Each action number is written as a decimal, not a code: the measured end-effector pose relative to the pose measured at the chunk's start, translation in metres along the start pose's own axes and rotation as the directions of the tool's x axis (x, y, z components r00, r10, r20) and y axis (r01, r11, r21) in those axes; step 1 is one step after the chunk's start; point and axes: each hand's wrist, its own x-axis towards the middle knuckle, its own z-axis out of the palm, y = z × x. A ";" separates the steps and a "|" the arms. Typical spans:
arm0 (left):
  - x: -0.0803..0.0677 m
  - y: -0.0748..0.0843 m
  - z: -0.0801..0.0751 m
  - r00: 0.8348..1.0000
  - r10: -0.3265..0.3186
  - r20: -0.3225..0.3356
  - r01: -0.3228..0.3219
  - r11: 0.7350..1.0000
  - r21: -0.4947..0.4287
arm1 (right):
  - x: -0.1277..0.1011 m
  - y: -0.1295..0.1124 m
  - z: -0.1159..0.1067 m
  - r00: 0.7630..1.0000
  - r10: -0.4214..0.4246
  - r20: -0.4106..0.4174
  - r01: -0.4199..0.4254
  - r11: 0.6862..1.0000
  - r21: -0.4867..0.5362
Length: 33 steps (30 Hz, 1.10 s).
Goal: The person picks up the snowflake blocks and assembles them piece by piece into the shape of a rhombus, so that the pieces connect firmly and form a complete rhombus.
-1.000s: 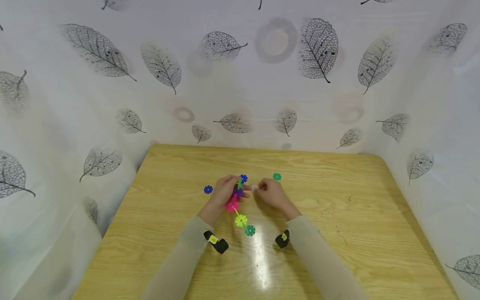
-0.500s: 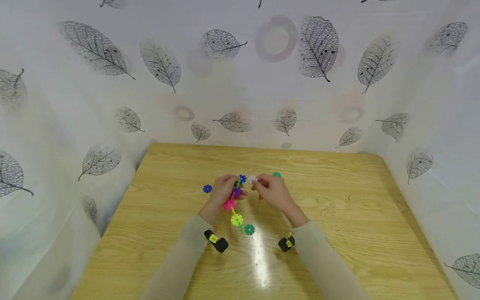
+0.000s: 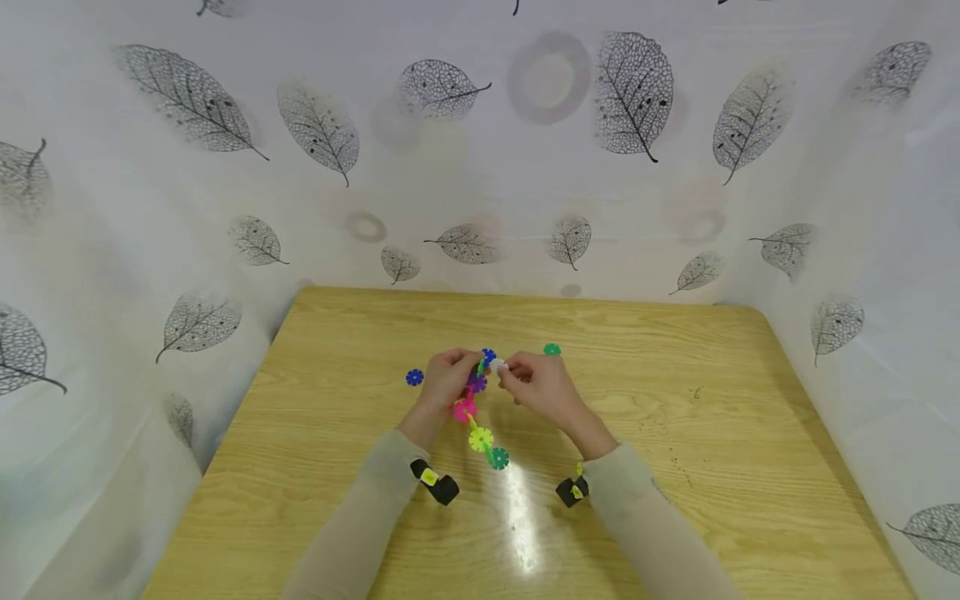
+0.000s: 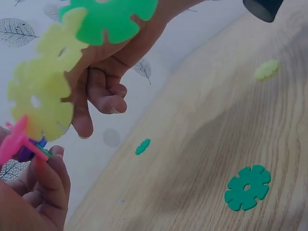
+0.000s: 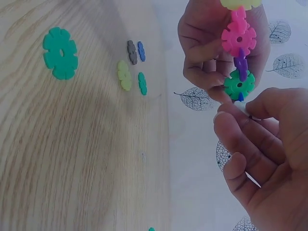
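Note:
My left hand grips a chain of interlocking snowflake discs. Light green and yellow discs hang at its near end, followed by pink, purple and green ones. A blue disc sticks out at the far end. Between thumb and fingertips, my right hand pinches a white disc against or just beside that blue disc. In the right wrist view the fingers hide most of the white disc, so whether the two are slotted together I cannot tell.
Loose discs lie on the wooden table: a blue one at left, a green one behind my right hand, another green one under the chain. Yellow and grey discs also lie there. A leaf-patterned curtain surrounds the table.
My right hand has raised the white disc from beside the left fingers, then brought it left to the blue disc. The chain in my left hand has swayed slightly.

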 end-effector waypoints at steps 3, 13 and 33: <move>0.000 -0.001 0.001 1.000 -0.003 -0.004 0.003 1.000 0.000 | 0.000 -0.001 0.001 1.000 -0.005 -0.017 0.004 0.998 -0.059; -0.001 0.000 0.002 1.000 0.027 0.006 -0.027 0.997 -0.065 | 0.002 -0.001 0.001 0.998 -0.051 -0.025 0.046 0.980 -0.192; 0.001 0.000 -0.001 0.999 0.024 0.039 -0.021 0.997 -0.080 | -0.002 0.003 0.002 0.982 -0.183 -0.047 0.173 0.972 -0.160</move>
